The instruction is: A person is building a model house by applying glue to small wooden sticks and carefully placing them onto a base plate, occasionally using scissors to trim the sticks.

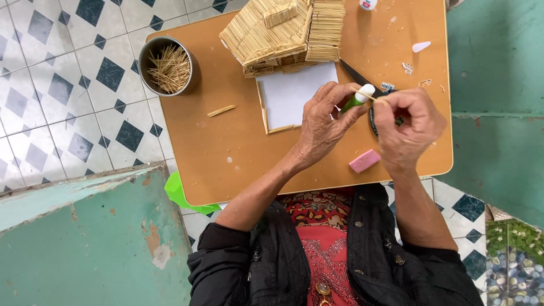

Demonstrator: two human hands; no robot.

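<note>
Your small brown table sits over a tiled floor of white and dark diamonds, with green walls on both sides. At its far edge stands the stick house, built of thin pale sticks, and just in front of it, touching its base, lies a white sheet edged with sticks along two sides. Off to the left a metal tin holds loose toothpicks, and one stray stick lies on the bare table between tin and sheet. Your left hand is clenched around a green glue bottle, its white tip pointing up toward the right. Your right hand pinches a toothpick between finger and thumb, its end touching the glue tip. Scissors lie partly hidden under your hands. A pink eraser rests near the table's front edge, just below your right hand. A white cap lies well apart, toward the far right corner.
</note>
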